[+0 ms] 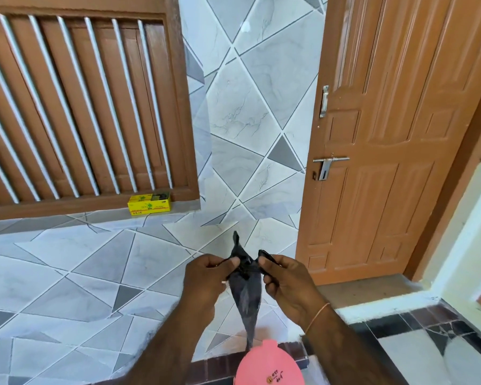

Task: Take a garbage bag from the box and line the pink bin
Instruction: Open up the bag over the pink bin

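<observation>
A black garbage bag (246,290) hangs between my two hands in front of the tiled wall. My left hand (206,279) pinches its top edge on the left, and my right hand (286,282) pinches the top edge on the right. The bag's narrow tail dangles down to just above the pink bin (270,365), which shows at the bottom edge of the view, directly below my hands. The yellow box of bags (149,204) sits on the window ledge, up and to the left, with its top flap open.
A brown window with white bars (75,107) fills the upper left. A brown wooden door (386,134) with metal latches stands at the right, with a raised step (372,293) at its foot. Dark patterned floor tiles (428,329) lie at the lower right.
</observation>
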Tool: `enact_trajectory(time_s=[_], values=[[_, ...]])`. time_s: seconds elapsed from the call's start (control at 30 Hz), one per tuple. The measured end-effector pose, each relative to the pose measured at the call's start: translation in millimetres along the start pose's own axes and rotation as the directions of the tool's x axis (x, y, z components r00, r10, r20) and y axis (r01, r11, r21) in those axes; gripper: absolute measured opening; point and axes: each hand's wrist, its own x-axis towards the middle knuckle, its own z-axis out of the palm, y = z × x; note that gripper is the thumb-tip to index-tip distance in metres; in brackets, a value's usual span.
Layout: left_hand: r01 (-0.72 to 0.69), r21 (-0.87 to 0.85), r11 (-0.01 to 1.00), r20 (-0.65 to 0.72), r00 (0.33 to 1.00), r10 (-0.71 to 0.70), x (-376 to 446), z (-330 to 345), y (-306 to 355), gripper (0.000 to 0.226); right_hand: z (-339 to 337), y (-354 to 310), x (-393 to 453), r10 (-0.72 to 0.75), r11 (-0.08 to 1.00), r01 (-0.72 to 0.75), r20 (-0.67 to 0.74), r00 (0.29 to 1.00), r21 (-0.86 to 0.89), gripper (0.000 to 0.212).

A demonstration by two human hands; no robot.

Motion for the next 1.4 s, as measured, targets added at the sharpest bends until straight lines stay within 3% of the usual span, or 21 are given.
enact_trajectory(time_s=[0.07,0.13,0.27,0.3,0.37,0.4,0.43,0.47,0.5,0.53,0.57,0.63,0.7,0.8,0.93,1.0,1.03,1.1,1.2,1.27,1.4], values=[[0.136,-0.266,0.954,0.049,0.991,-0.127,6,-5,5,0.014,1,4,0,-0.026,0.998,0.024,-0.028,0.999,-0.063,0.006],[0.187,-0.412,0.892,0.08,0.982,-0.169,14,-10,6,0.008,3,10,-1,-0.062,0.98,0.046,-0.079,0.995,-0.196,0.011],[0.169,-0.471,0.866,0.047,0.985,-0.167,26,-13,7,0.015,2,18,-7,-0.068,0.834,0.013,-0.08,0.994,-0.551,0.019],[0.146,-0.443,0.885,0.031,0.988,-0.148,27,-13,7,0.017,1,19,-8,-0.065,0.735,0.002,-0.068,0.996,-0.678,0.016],[0.084,-0.337,0.938,-0.003,0.996,-0.09,26,-12,7,0.019,0,21,-6,-0.192,0.315,0.03,-0.033,0.981,-0.949,0.019],[0.05,-0.279,0.959,-0.011,0.998,-0.056,26,-11,6,0.018,1,22,-5,-0.314,0.158,0.071,0.018,0.949,-0.985,0.026],[0.022,-0.228,0.973,-0.007,1.0,-0.025,26,-9,5,0.017,5,19,-6,-0.413,0.132,0.155,0.088,0.907,-0.979,0.031],[0.0,-0.193,0.981,0.007,1.0,0.001,25,-8,4,0.016,11,15,-7,-0.426,0.223,0.234,0.122,0.897,-0.946,0.034],[-0.016,-0.176,0.984,0.025,0.999,0.02,24,-6,4,0.016,19,10,-6,-0.361,0.409,0.278,0.126,0.924,-0.869,0.034],[-0.018,-0.173,0.985,0.042,0.999,0.026,23,-5,3,0.017,26,8,-5,-0.254,0.579,0.273,0.149,0.956,-0.768,0.03],[-0.013,-0.174,0.985,0.061,0.998,0.024,23,-4,1,0.016,33,7,-5,-0.183,0.681,0.257,0.181,0.966,-0.686,0.022],[0.016,-0.201,0.98,0.102,0.995,0.005,23,-4,-1,0.016,40,9,-5,-0.173,0.762,0.247,0.179,0.969,-0.599,0.009],[0.045,-0.214,0.976,0.133,0.991,-0.017,25,-6,-2,0.02,39,13,-5,-0.186,0.813,0.239,0.151,0.971,-0.532,0.015],[0.071,-0.192,0.979,0.146,0.988,-0.043,27,-13,-4,0.019,33,12,-3,-0.164,0.869,0.196,0.109,0.98,-0.454,0.028],[0.096,-0.185,0.978,0.157,0.985,-0.067,29,-25,-4,0.01,22,6,3,-0.203,0.879,0.17,-0.028,0.979,-0.445,0.029],[0.001,-0.074,0.997,0.092,0.996,0.006,31,-32,-3,0.01,14,3,7,-0.232,0.898,0.157,-0.138,0.963,-0.412,0.025],[-0.08,0.062,0.995,0.032,0.996,0.078,34,-35,-4,0.01,9,0,9,-0.258,0.891,0.162,-0.18,0.949,-0.425,0.024],[-0.193,0.321,0.927,-0.04,0.975,0.217,36,-40,-6,0.014,2,-2,11,-0.313,0.849,0.165,-0.226,0.922,-0.502,0.027],[-0.275,0.454,0.847,-0.017,0.948,0.317,33,-39,-13,0.027,0,2,14,-0.394,0.739,0.148,-0.244,0.886,-0.657,0.035],[-0.344,0.542,0.767,0.035,0.921,0.388,29,-34,-17,0.037,4,6,14,-0.405,0.737,0.15,-0.252,0.879,-0.659,0.032],[-0.324,0.76,0.563,0.059,0.898,0.436,24,-26,-16,0.02,15,4,12,-0.396,0.77,0.186,-0.228,0.889,-0.611,0.038]])
